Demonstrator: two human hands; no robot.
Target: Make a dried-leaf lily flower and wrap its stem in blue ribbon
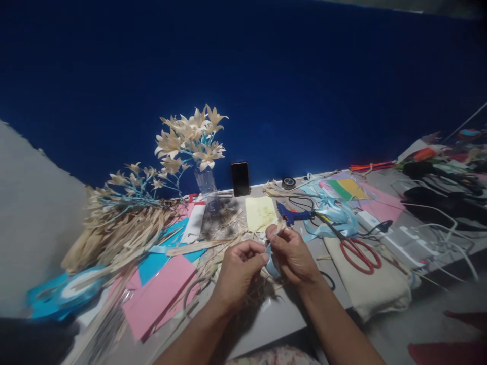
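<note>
Between my two hands runs a strip of light blue ribbon (272, 267), with a loose length hanging down. My left hand (240, 271) is closed, thumb and forefinger pinching the ribbon. Fingers also pressed together, my right hand (296, 257) grips at the ribbon's upper part. A small pale piece (280, 224) shows above the right fingertips; its kind is hard to make out. Just beyond the right hand lie a blue hot glue gun (292, 213) and a pile of light blue ribbon (337, 215). Scissors with red handles (359, 255) rest on a folded cream cloth (365, 289).
Cream artificial flowers (190, 134) stand in a clear vase (206, 185), with dried husks (122, 230) to its left. A phone (240, 179) leans on the blue wall. Pink paper (160, 296) lies left; a white power strip (397, 241) and cables lie right.
</note>
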